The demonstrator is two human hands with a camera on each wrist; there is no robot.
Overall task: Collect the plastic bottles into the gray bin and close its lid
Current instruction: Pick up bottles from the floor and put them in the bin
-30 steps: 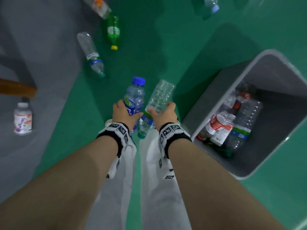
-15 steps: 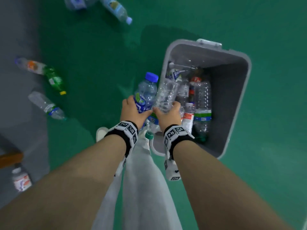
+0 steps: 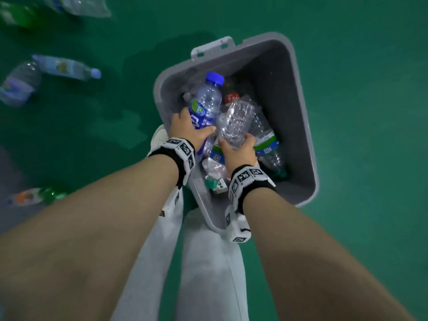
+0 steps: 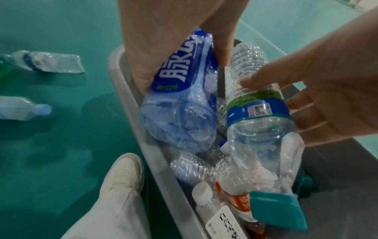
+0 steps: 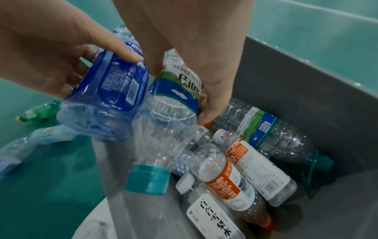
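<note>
The open gray bin [image 3: 301,126] stands on the green floor with several plastic bottles lying inside. My left hand [image 3: 188,130] grips a blue-capped, blue-labelled bottle [image 3: 206,105] over the bin's left side; the same bottle [image 4: 180,103] fills the left wrist view. My right hand [image 3: 238,149] holds a clear bottle [image 3: 236,123] upside down, its teal cap [image 5: 147,181] pointing into the bin [image 5: 306,77]. The two held bottles touch. No lid shows, only a tab [image 3: 213,46] at the far rim.
More bottles lie on the floor to the left: a blue-capped one [image 3: 67,68], a clear one [image 3: 18,84], a green one [image 3: 39,195] and others at the top left. My white shoe [image 4: 122,171] and pale trousers stand against the bin's near-left side.
Both hands have carried their bottles forward from beside the bin's left rim to over its opening. My view has swung so the bin sits centred under the hands.
</note>
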